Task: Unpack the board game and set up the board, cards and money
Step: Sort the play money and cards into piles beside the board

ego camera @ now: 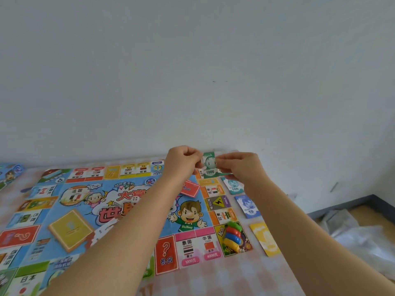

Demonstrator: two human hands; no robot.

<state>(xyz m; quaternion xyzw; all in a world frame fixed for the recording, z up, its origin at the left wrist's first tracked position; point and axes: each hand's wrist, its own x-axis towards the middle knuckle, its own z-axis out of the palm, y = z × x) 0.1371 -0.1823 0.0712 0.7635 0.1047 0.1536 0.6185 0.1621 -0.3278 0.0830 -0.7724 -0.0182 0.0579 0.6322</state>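
Observation:
The colourful game board (70,210) lies unfolded on the surface. Above its far right corner, my left hand (181,162) and my right hand (239,165) both pinch a green 1000 banknote stack (209,166), one on each side. To the right of the board lie a teal 100 note pile (234,185), a blue 10 note pile (249,207) and a yellow note pile (266,239). A red card deck (189,189) and a yellow card deck (70,230) rest on the board. Several coloured pawns (233,236) sit on the start corner.
The white wall (192,71) rises right behind the board's far edge. Crumpled clear plastic wrapping (359,233) lies on the floor at the right. Part of the game box (9,174) shows at the far left.

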